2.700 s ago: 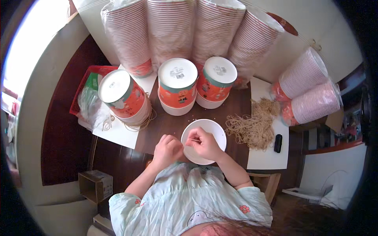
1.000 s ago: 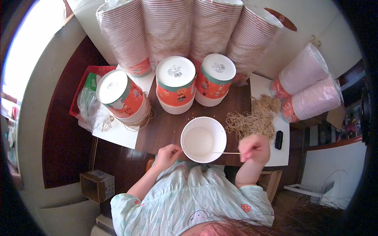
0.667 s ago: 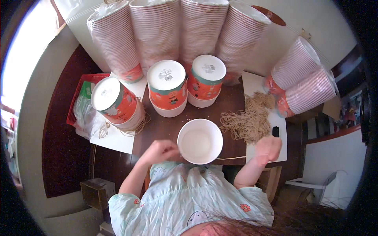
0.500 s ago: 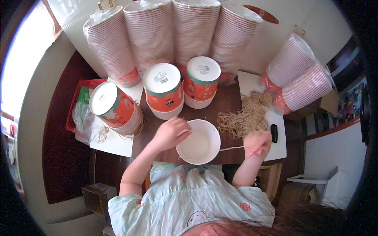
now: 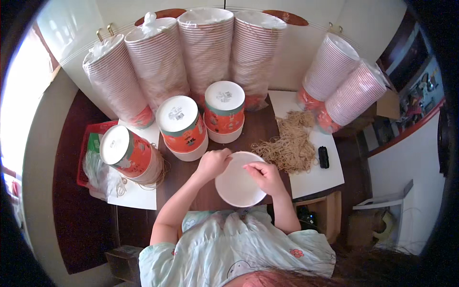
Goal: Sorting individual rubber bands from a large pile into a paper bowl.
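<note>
At the far left a red tray (image 5: 88,138) holds crumpled clear plastic (image 5: 98,174), and beside it an orange paper tub (image 5: 125,152) with a white lid lies tilted on a white sheet (image 5: 136,196). Two more lidded orange tubs (image 5: 184,126) (image 5: 224,110) stand side by side behind the person's hands, with tall bagged stacks of paper bowls (image 5: 158,57) lined along the wall beyond them.

The white paper bowl (image 5: 237,184) sits on the dark table (image 5: 258,129) just in front of the person's body, between the two hands. The left hand (image 5: 213,162) rests on the bowl's upper left rim, fingers curled loosely over the edge. The right hand (image 5: 265,176) lies over the upper right part of the bowl, its fingers drawn together as if pinching something small; what it pinches is too fine to make out, and whether a band runs between the hands cannot be told. The near edge of the bowl meets the person's pale blue garment (image 5: 229,244).

Just right of the right hand a heap of tan rubber bands (image 5: 289,143) spreads across the table's edge and a second white sheet (image 5: 315,174), where a small black object (image 5: 323,157) lies. Two more bagged bowl stacks (image 5: 349,91) lean at the far right.
</note>
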Demonstrator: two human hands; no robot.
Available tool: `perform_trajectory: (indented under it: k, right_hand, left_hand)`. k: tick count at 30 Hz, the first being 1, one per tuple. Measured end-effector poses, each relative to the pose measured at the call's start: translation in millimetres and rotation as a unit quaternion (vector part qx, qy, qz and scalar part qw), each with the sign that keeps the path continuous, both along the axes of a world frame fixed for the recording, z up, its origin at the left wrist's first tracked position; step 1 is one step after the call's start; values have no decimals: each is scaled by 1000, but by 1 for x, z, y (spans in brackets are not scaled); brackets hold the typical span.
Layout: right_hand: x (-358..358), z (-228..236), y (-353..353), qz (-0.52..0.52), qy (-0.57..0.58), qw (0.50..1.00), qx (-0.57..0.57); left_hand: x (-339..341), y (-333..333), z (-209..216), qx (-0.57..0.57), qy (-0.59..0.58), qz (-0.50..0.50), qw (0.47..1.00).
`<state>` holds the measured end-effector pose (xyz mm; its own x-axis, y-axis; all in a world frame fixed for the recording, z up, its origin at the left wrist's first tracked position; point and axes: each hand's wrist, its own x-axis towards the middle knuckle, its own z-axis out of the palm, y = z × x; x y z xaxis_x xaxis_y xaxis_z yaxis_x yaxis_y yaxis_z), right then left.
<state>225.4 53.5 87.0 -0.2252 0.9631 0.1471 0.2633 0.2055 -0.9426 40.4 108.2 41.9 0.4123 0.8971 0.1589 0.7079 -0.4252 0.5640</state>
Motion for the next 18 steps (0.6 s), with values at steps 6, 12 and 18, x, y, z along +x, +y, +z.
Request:
perform_trajectory:
  k: [6,12,18]
  right_hand:
    - [-28,-37,8,-57,-126,989,45]
    - [-46,-56,1,-56,-163,984,44]
    - [-47,-60,-2,-41,-211,976,26]
  left_hand:
    - [-11,-43,-28,-51,-208,172,961]
    - [-4,-77,-51,-96,-296,225,923]
    - [-8,-84,-57,-117,-290,227,922]
